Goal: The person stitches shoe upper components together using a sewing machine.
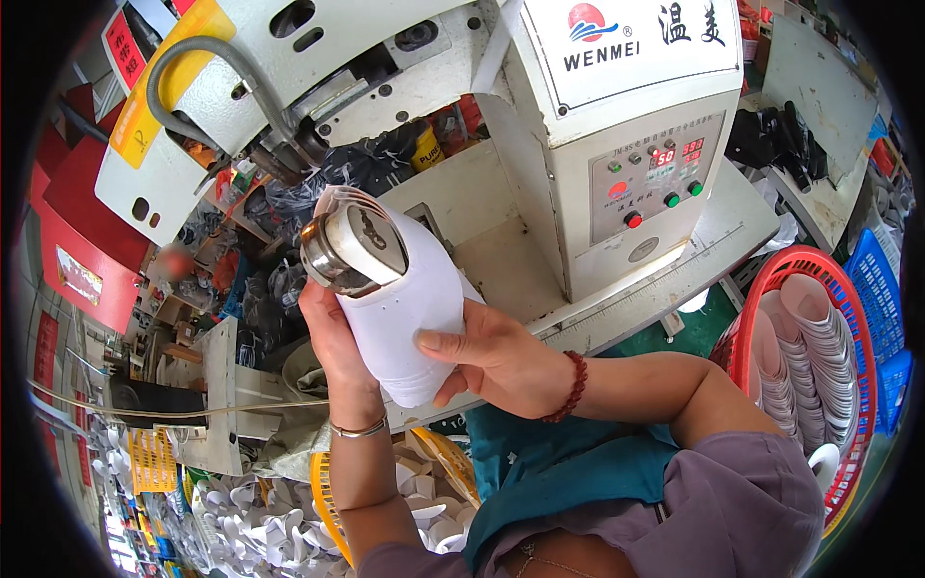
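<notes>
A white, curved, sleeve-like piece (409, 323) with small holes near its upper edge wraps round a rounded metal form (337, 252) of the machine. My left hand (337, 332), with a bangle on its wrist, grips the left side of the piece; most of its fingers are behind it. From the right, my right hand (501, 358), wearing a dark red bead bracelet, pinches the lower right side with the thumb on top. The fingers under the piece are hidden. At the top of the form a pale strip and a dark plate show.
A white machine head with a curved grey hose (207, 48) hangs over the form. Its control box (641, 183) with lit digits and buttons stands on the right. A red basket (862, 356) holds stacked white pieces; a yellow basket (326, 501) with loose ones stands below.
</notes>
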